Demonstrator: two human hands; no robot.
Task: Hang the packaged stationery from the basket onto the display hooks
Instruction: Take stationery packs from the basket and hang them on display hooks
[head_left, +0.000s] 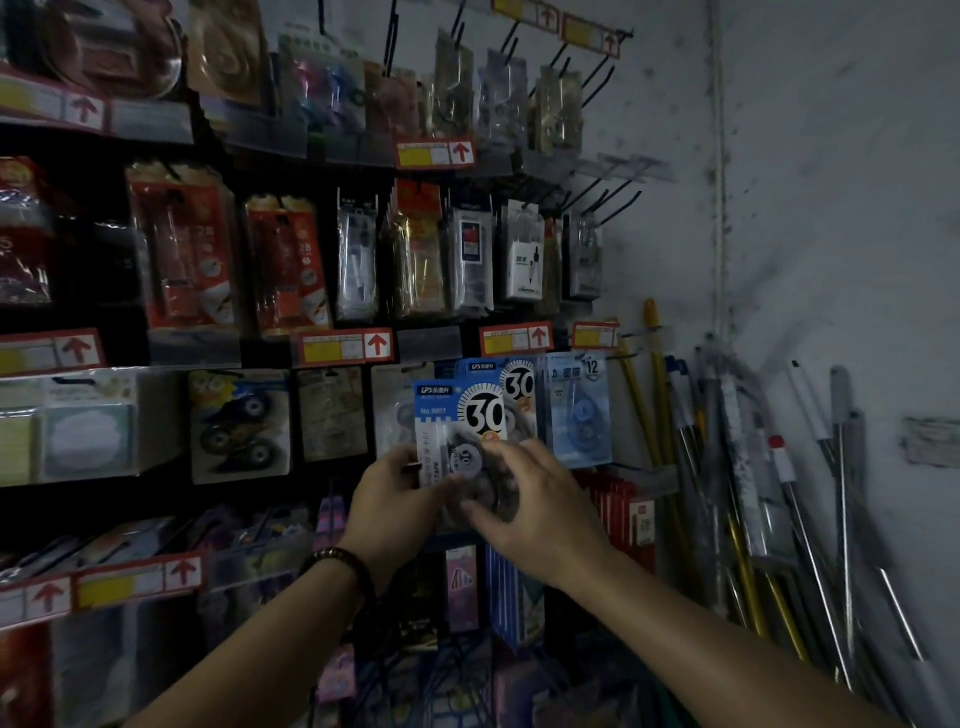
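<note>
Dim shop wall, pegged with goods: I see the correction-tape pack (460, 415) held upright, long axis vertical, just in front of and slightly left of the hanging stack of matching "30" packs (522, 382). The left hand (395, 488) pinches its lower left edge and the right hand (530, 499) curls over its blister, both below that stack, the right one nearer. I cannot see the stack's hook, so I judge a short push rightward and inward comes next.
</note>
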